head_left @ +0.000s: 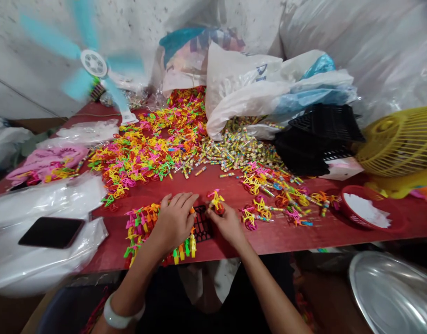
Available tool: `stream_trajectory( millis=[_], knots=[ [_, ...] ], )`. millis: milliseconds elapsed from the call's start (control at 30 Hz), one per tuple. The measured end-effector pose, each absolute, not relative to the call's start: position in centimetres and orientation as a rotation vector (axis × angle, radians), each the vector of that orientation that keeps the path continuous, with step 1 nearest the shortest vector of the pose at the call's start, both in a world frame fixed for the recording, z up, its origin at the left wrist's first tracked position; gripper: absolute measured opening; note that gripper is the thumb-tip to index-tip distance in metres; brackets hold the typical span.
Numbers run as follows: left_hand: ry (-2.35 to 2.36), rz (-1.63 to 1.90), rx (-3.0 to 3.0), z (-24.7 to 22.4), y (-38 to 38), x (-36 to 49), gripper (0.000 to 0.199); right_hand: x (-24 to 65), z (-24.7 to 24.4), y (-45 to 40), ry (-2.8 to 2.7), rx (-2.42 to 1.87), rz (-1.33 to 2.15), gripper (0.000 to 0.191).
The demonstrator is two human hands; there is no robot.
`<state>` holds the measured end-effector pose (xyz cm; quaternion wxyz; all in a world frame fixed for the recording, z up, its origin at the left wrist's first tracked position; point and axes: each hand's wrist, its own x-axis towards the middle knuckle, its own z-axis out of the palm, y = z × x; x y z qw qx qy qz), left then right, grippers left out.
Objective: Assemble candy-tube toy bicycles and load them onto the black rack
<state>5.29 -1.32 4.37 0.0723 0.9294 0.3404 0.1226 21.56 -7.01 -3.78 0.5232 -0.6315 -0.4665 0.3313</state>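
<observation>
My right hand [229, 223] pinches a small yellow and red plastic toy bicycle [217, 204], just right of a black rack [202, 227] with round holes. Curled over the left part of the rack is my left hand [176, 217], its fingers bent down. A bit of orange plastic shows beside its thumb, but what the fingers grip is hidden. Rows of colourful plastic toys [138, 225] in pink, orange, yellow and green stand to the left of and below this hand, some covered by it. Right of my right hand lie toy bicycles attached to patterned tubes [260, 211].
Behind my hands spreads a heap of loose toy bicycles [140, 155], with a pile of patterned tubes [230, 148] beside it. A phone [51, 232] lies on plastic bags at left. A blue fan [94, 63] spins behind; a red basket [355, 222] and yellow fan [401, 144] stand right.
</observation>
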Motion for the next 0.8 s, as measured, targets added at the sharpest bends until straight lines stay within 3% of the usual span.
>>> stream_trajectory(
  millis=[233,467,800],
  knots=[
    [1.044,0.354,2.794,4.5,-1.3,5.5,0.037,19.9,-4.3,-5.1,-1.251,-1.429,0.813,0.016],
    [1.093,0.33,2.732,4.7,-1.2,6.0,0.054,19.7,-3.7,-5.5,-1.597,-1.602,0.536,0.026],
    [1.096,0.342,2.728,4.5,-0.9,6.5,0.045,18.9,-3.4,-5.1,-1.732,-1.794,0.52,0.024]
  ],
)
